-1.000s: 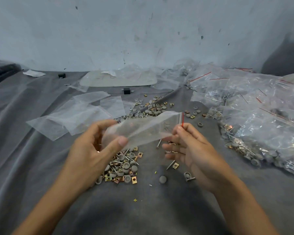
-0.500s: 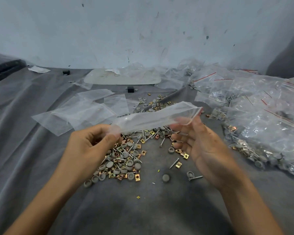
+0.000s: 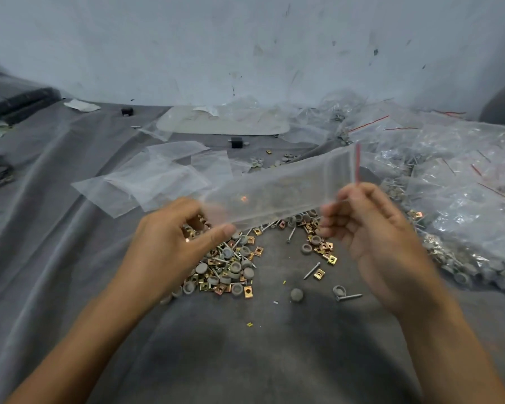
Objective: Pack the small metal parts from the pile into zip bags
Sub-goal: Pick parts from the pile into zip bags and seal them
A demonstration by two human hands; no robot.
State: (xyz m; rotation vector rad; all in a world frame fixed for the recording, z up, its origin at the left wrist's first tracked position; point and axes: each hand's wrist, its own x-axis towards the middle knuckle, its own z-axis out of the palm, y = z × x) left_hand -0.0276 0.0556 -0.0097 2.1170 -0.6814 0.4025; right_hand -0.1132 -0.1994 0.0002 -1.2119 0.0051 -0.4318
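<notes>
Both hands hold one empty zip bag [image 3: 280, 191] crosswise above the pile [image 3: 228, 269] of metal parts. The left hand [image 3: 169, 246] has its fingers pinching the closed end, and the right hand [image 3: 376, 237] pinches the red-striped mouth (blurred).

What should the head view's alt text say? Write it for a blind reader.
The left hand and right hand hold a clear zip bag by its ends above a pile of small metal parts on grey cloth. Filled bags lie heaped to the right, flat bags to the left.
</notes>
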